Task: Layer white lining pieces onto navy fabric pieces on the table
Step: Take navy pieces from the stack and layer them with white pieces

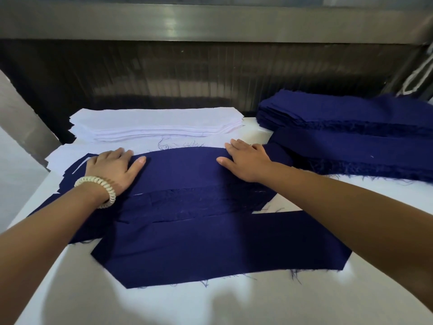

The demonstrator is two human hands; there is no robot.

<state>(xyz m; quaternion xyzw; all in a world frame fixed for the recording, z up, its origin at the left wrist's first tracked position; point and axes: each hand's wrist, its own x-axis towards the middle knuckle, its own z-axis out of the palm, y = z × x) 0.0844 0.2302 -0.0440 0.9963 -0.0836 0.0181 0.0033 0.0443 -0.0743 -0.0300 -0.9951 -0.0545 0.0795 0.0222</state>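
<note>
Several navy fabric pieces lie overlapped on the white table (pixel 304 301). On the farthest navy piece (pixel 180 167) both my hands lie flat with straight fingers. My left hand (pixel 112 166), a coiled cream band on its wrist, presses its left end. My right hand (pixel 246 160) presses its right end. The nearest navy piece (pixel 218 247) lies flat in front of my arms, with frayed threads along its front edge. A stack of white lining pieces (pixel 154 124) sits just beyond my hands.
Two stacks of navy pieces stand at the right: a tall far stack (pixel 346 113) and a nearer one (pixel 363 153). A dark ribbed wall (pixel 187 71) under a metal rail closes the far side. A grey metal post (pixel 21 113) stands at the left.
</note>
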